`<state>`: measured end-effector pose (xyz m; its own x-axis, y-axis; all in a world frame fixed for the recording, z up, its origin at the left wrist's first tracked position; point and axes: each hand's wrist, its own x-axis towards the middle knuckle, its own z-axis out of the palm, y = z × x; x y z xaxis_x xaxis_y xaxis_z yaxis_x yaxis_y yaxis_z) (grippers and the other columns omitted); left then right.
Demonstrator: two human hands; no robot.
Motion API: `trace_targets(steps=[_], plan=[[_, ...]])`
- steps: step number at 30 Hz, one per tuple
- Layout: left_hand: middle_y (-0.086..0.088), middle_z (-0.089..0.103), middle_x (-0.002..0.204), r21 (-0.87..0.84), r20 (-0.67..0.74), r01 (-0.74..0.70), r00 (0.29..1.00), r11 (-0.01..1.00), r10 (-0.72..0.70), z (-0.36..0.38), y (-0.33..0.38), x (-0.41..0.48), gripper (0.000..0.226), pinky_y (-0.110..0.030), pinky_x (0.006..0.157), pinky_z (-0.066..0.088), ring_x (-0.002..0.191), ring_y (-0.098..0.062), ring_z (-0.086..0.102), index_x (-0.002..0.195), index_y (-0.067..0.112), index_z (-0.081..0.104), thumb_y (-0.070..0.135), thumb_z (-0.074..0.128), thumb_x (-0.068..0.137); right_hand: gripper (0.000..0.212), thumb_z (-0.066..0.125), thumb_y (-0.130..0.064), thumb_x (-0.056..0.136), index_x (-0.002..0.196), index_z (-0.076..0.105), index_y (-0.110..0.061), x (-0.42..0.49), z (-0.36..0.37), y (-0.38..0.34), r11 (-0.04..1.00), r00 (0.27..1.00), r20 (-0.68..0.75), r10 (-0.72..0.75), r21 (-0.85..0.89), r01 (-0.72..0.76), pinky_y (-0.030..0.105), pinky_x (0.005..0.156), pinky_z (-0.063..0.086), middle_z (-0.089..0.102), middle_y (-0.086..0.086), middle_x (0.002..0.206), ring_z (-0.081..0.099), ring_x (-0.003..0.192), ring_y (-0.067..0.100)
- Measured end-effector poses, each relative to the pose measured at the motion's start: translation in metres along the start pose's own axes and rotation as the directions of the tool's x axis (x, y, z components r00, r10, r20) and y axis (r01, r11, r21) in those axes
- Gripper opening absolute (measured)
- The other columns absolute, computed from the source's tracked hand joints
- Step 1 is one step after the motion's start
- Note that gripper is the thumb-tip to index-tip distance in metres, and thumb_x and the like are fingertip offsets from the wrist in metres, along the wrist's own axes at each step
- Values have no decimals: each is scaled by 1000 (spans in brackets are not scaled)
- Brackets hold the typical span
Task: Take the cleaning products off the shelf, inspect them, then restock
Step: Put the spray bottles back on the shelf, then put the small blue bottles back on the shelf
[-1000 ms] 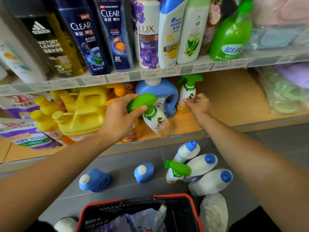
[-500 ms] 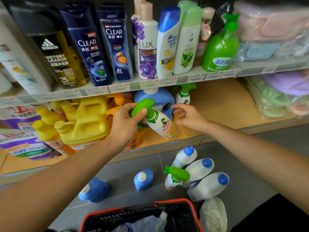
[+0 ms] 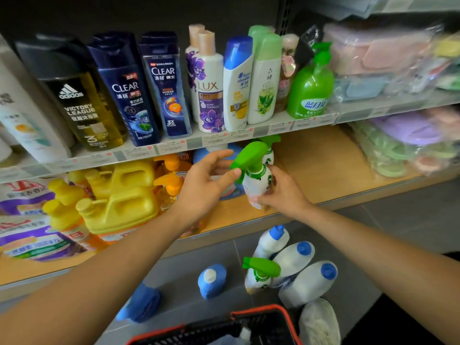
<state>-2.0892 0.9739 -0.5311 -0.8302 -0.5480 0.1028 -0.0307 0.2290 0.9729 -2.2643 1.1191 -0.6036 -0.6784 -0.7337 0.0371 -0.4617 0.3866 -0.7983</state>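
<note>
Right hand had closed round the spray bottle from 3 o'clock, left hand spreading at 9; inspection probably starting.

Label text on the spray bottle is blurred.

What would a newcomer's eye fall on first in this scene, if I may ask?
The green-topped spray bottle at the front of the lower shelf, gripped by the right hand, the left hand touching its head. Below, white blue-capped bottles sit on the floor; yellow jugs crowd its left.
</note>
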Motion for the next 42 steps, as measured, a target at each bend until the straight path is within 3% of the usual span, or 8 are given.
trace_targets(steps=[6,11,15,20,27,33,40,42], plan=[[1,71,118,589,232,-25,963,808,-139,-7,-57,-9,40,-31,98,52,109,-14,66,126,17,68,29,77,89,67,96,-28,52,107,57,-30,27,5,50,944,931,-156,329,57,-324,31,75,49,66,-7,100,65,97,21],[4,69,117,787,433,-6,717,617,-546,-8,-114,-34,41,-35,96,52,107,-13,64,122,21,67,48,68,92,67,95,-27,57,113,59,-20,45,19,66,919,886,-249,390,44,-392,34,80,52,68,6,114,65,103,27],[6,68,109,809,478,11,568,587,-669,-12,-145,-51,37,-28,84,51,96,-11,62,113,21,69,47,73,87,69,93,-29,65,122,59,-11,55,32,65,918,868,-304,393,69,-391,37,85,52,67,11,122,64,110,30],[-3,67,118,886,402,-120,680,448,-614,-7,-172,-70,43,-35,89,48,110,-25,61,120,25,61,51,70,87,72,88,-40,71,131,54,-17,59,30,66,928,899,-240,367,24,-372,41,96,51,66,7,128,62,116,28],[-5,65,120,895,379,-162,767,417,-517,-16,-183,-70,31,-40,88,50,106,-29,62,118,22,62,42,54,96,42,85,-27,70,109,69,-26,49,27,69,923,879,-281,384,151,-355,37,78,59,75,-1,99,71,93,22],[-4,54,144,868,399,-136,764,478,-507,-14,-194,-76,57,-38,101,45,125,-29,56,150,28,43,37,58,96,34,87,-29,74,100,69,-18,53,29,65,924,869,-316,381,140,-355,30,71,52,76,3,97,70,87,21],[-7,62,137,859,435,-153,719,488,-541,-8,-193,-84,49,-37,102,43,125,-29,57,144,20,51,35,57,98,85,83,-24,82,153,37,-15,59,20,62,817,844,-92,528,326,-475,47,99,54,61,6,138,63,119,26],[-8,65,130,859,431,-147,724,490,-539,-9,-187,-81,39,-39,98,45,120,-31,59,135,18,56,34,56,100,78,83,-23,82,148,43,-14,49,23,58,814,830,-55,554,242,-527,48,93,58,63,8,131,67,109,28]])
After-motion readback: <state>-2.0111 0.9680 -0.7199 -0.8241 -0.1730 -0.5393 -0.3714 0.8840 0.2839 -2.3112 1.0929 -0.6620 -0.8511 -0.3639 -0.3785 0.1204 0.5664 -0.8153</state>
